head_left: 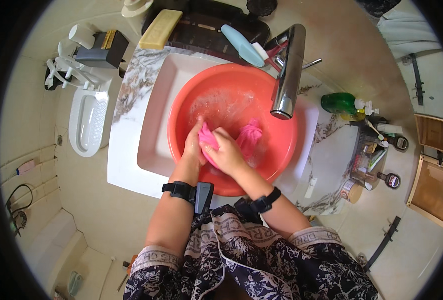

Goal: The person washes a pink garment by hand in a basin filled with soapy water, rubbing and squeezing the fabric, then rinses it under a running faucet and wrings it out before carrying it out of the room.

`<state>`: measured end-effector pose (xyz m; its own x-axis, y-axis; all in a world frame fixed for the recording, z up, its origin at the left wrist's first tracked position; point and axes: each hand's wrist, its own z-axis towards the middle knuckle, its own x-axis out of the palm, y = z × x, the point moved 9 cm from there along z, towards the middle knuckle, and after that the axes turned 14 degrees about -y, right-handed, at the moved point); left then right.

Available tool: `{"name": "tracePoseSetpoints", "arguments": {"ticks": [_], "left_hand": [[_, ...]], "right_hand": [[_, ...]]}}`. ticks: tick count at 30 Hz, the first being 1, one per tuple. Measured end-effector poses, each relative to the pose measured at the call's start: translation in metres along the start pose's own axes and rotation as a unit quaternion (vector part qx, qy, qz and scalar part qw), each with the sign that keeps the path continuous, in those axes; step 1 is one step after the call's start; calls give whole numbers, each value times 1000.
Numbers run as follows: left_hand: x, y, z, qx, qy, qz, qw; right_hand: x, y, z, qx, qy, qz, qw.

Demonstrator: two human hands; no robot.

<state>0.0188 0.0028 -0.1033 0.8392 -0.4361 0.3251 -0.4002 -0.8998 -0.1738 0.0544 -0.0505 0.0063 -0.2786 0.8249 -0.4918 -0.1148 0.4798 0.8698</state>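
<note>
A bright pink cloth [250, 136] lies bunched and wet in an orange-red plastic basin [281, 150]. Part of it is squeezed between my two hands. My left hand [195, 142] is closed against the left side of the bunch, its thumb pointing up. From the right, my right hand [225, 152] wraps its fingers over the same cloth. Soapy water [221, 102] with foam shows behind my hands on the basin's floor. The cloth's underside and some of my fingertips are hidden.
The basin stands in a white sink [154, 125] under a chrome faucet [289, 75]. Behind it are a yellow soap bar [161, 30] and a light blue brush [242, 45]. To the right are a green bottle [339, 103] and a toiletries organizer [366, 157]. A squat toilet [89, 120] lies left.
</note>
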Motion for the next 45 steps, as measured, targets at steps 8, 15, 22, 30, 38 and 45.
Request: {"name": "tracePoseSetpoints", "arguments": {"ticks": [8,15,22,30,38,45], "left_hand": [[22,4,8,291,37,330,897],[37,-45,-31,149,-7,267,952],[-7,-68,-11,315,-38,258,912],[18,2,-38,-49,-35,59,996],[16,6,11,-28,131,-53,990],[57,14,-45,81,4,160,984]], "right_hand": [[-42,6,26,-48,-166,-247,954],[-137,-135,74,174,-128,-164,962],[-11,-71,42,-53,101,-474,873],[-10,-104,77,166,-71,-132,975],[-14,41,-20,-50,59,17,997],[-89,-10,39,98,-142,-328,929]]}}
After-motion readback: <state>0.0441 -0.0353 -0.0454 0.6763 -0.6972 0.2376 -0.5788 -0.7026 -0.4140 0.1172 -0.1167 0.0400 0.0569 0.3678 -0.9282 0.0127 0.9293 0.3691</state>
